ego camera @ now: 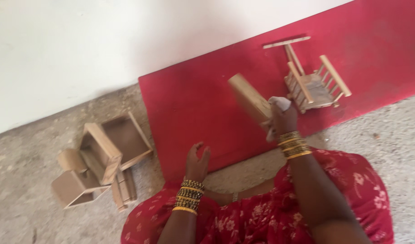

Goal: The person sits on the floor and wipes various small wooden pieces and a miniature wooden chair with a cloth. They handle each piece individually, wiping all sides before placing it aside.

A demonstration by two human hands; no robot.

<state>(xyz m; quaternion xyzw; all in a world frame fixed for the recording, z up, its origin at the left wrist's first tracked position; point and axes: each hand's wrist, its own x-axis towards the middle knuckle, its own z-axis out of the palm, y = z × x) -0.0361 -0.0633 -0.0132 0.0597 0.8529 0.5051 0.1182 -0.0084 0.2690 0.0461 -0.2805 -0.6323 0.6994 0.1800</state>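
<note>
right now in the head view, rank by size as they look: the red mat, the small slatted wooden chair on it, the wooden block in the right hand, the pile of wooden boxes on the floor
1. Red mat
2. Pile of open wooden boxes
3. Small slatted wooden chair
4. Flat wooden block in the right hand

The block is blurred and raised nearer the camera, so its place against the chair is unsure.

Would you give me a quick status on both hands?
Right hand gripping wooden block with white cloth. Left hand empty, over red mat. Nothing obstructing.
</note>
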